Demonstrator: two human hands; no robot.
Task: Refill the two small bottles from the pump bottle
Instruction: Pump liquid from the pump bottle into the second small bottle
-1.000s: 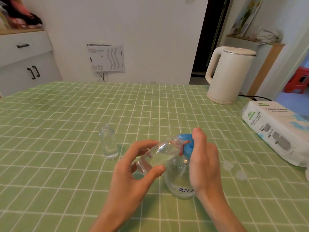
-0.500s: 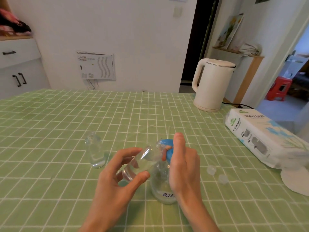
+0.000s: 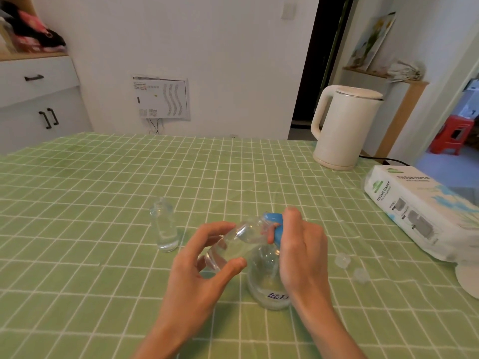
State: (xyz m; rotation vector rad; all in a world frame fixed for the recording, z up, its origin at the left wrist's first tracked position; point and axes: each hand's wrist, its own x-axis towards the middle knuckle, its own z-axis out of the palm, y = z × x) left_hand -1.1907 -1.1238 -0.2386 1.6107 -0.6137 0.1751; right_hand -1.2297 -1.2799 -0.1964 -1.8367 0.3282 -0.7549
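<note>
Left hand (image 3: 204, 265) curled, thumb and fingers clamped around a small clear bottle (image 3: 233, 244) tilted with its mouth up against the blue pump head (image 3: 275, 226). Right hand (image 3: 302, 251) wrapped over the pump bottle (image 3: 267, 278), forefinger laid on top of the blue head, clear rounded body standing on the green checked tabletop (image 3: 103, 190). Second small bottle (image 3: 164, 229) upright, glassy, apart to the left; 2 translucent caps (image 3: 351, 268) lying to the right.
</note>
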